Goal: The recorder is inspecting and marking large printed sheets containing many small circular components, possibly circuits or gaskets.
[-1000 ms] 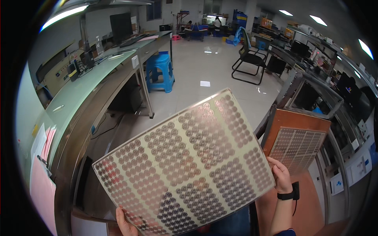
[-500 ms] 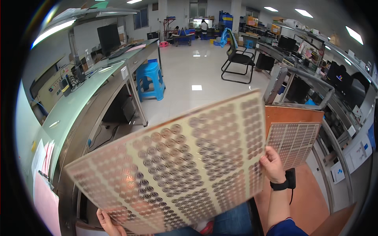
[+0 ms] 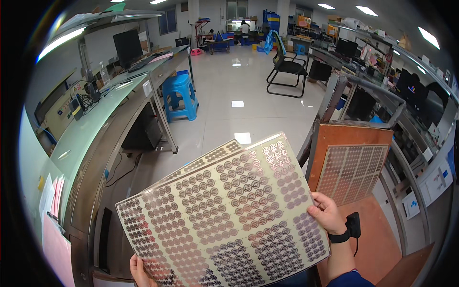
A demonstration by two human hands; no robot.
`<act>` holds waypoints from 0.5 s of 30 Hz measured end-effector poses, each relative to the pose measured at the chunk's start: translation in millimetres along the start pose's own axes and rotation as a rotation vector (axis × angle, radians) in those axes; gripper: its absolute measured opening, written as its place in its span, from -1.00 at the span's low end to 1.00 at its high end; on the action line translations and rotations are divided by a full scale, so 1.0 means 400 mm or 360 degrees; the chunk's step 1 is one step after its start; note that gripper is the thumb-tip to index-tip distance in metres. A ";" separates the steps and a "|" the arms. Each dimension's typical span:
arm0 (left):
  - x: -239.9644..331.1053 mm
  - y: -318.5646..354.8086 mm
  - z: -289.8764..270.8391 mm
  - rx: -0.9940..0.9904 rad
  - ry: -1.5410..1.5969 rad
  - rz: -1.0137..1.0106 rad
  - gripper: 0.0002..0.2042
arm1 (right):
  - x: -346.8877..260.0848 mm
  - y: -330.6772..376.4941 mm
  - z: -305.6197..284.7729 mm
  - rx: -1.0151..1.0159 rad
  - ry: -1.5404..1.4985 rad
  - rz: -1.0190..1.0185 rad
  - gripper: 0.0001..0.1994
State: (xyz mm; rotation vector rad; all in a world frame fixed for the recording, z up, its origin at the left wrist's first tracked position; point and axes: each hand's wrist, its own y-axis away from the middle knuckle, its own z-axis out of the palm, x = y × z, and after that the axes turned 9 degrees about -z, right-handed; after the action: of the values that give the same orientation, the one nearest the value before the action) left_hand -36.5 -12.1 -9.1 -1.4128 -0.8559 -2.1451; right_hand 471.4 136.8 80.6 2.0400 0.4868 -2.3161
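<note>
Both my hands hold a large pale-yellow sheet (image 3: pixel 210 229) covered with blocks of round, shiny metallic emblems. It slants in front of me, its right end higher. My left hand (image 3: pixel 140 272) is closed on the lower left edge, with some fingers hidden behind. My right hand (image 3: pixel 329 214), wearing a black wristband with a small black device (image 3: pixel 351 228), pinches the right edge, thumb in front. Behind the top edge juts a strip of a second, similar sheet (image 3: pixel 203 155); whether a hand grips it too is hidden.
To my right, a similar sheet (image 3: pixel 351 172) leans on an orange-brown board (image 3: pixel 330 138) by a metal frame (image 3: pixel 373 91). A glass-topped workbench (image 3: pixel 95 129) runs along my left. Ahead are a blue stool (image 3: pixel 180 98) and a black chair (image 3: pixel 289 71).
The sheet has shifted right and its right end has dropped. A second sheet's edge now shows behind it. My left hand moved slightly right; my right hand came down a little.
</note>
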 end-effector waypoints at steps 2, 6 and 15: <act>-0.007 -0.014 -0.014 -0.0030 -0.0003 0.0005 -0.82 | 0.013 -0.007 0.004 0.0005 -0.0018 0.0006 -0.62; 0.024 0.024 0.004 0.0160 -0.0068 -0.0019 -0.81 | 0.056 -0.035 0.031 -0.0007 -0.0048 0.0024 -0.65; 0.006 0.001 0.007 0.0122 -0.0210 -0.0181 -0.68 | 0.195 -0.047 0.017 0.0089 -0.0142 0.0020 -0.70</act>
State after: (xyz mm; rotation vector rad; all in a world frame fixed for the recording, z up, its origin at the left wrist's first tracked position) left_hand -35.2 -10.5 -6.1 -1.5130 -1.0801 -2.0945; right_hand 449.4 168.2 9.5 1.9460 0.4089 -2.4274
